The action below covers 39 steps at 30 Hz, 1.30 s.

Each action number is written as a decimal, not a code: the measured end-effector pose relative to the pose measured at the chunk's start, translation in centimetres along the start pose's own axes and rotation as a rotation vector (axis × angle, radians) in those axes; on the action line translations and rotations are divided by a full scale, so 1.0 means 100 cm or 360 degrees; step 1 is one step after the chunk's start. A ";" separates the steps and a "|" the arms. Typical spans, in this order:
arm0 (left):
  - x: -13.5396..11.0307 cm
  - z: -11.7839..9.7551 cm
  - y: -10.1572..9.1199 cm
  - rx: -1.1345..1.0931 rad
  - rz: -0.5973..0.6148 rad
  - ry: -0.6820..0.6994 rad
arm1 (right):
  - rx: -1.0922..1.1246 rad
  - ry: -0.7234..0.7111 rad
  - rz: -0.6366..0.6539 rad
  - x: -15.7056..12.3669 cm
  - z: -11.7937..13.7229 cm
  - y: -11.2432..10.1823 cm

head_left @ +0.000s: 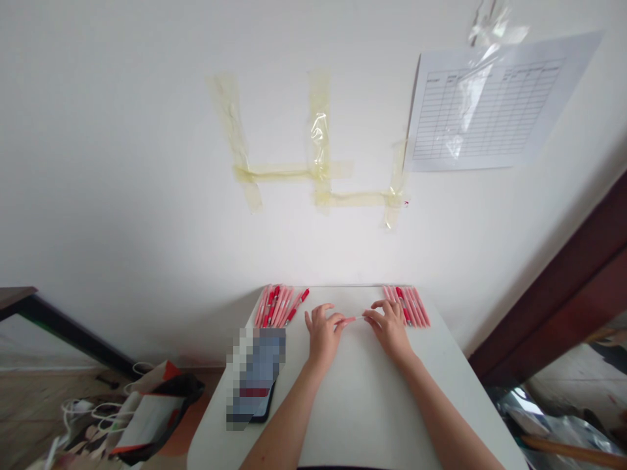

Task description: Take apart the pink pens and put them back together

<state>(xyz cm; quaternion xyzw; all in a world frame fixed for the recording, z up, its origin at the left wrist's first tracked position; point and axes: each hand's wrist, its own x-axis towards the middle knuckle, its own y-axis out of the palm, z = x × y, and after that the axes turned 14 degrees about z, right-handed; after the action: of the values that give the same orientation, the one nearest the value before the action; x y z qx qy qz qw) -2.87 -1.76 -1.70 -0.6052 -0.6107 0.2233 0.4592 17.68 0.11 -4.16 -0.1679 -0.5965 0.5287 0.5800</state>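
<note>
Above the middle of the white table, my left hand [323, 333] pinches a pink pen [349, 320] between thumb and fingertips. On the pen's right side a thin whitish piece [360, 318] runs into the fingertips of my right hand [390, 329], which is also closed in a pinch. Whether that piece is a refill or another pen part is too small to tell. Beside my left hand lies a group of pink and red pens [280, 307]. Another row of pink pens with a red one [416, 308] lies just past my right hand, which partly hides it.
A pixelated phone [259, 365] lies on the table [362, 411] at the left. The wall [147, 163] rises behind, with yellowish tape [279, 175] and a printed sheet [490, 111]. Bags and cables [151, 418] lie on the floor at left; dark red wood [553, 294] stands right.
</note>
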 end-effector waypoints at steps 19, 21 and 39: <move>0.000 0.000 -0.002 0.0020 0.0014 0.0011 | 0.0071 0.0032 -0.0036 0.000 -0.001 -0.006; -0.001 0.000 -0.003 0.0026 0.0019 0.0027 | 0.0076 0.0025 -0.0029 0.000 -0.001 -0.006; 0.001 -0.003 -0.007 0.0056 -0.0016 -0.0229 | 0.0072 0.0262 -0.0049 -0.004 -0.018 0.000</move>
<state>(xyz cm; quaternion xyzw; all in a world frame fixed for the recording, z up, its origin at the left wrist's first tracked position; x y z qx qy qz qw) -2.98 -1.89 -0.95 -0.5763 -0.6412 0.2746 0.4258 19.30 0.55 -4.81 -0.1886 -0.5372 0.5174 0.6389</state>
